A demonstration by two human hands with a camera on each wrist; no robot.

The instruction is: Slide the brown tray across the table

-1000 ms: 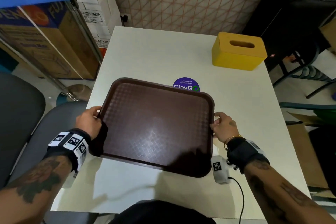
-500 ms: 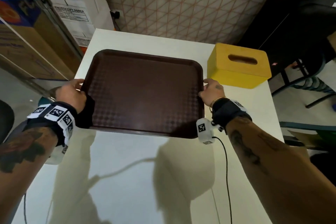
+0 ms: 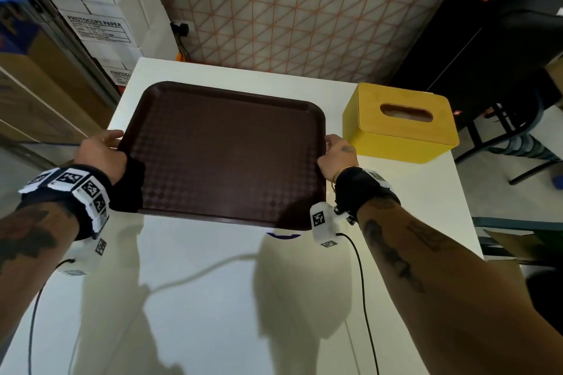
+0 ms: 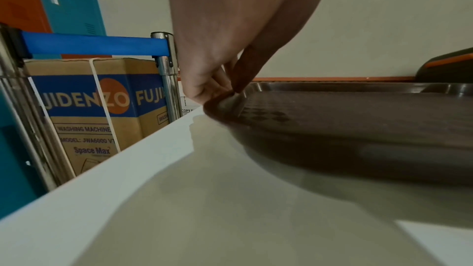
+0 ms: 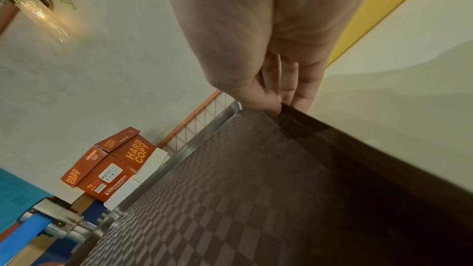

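Note:
The brown tray point(image 3: 225, 149) lies flat on the far left part of the white table point(image 3: 231, 298), empty, its far rim close to the table's back edge. My left hand point(image 3: 102, 148) grips the tray's left rim, and the left wrist view shows the thumb and fingers point(image 4: 217, 88) pinching that rim of the tray point(image 4: 358, 112). My right hand point(image 3: 336, 154) grips the right rim; in the right wrist view its fingertips point(image 5: 271, 102) pinch the edge of the tray point(image 5: 230, 199).
A yellow tissue box point(image 3: 402, 125) stands just right of the tray near the table's far right corner. A purple sticker point(image 3: 283, 235) peeks out under the tray's near edge. Cardboard boxes point(image 3: 100, 30) and a metal trolley point(image 4: 163, 72) flank the left; an orange grid panel point(image 3: 289, 9) lies beyond.
Both hands have pushed the tray away across the table, from over the purple sticker near me to the far side beside the yellow box.

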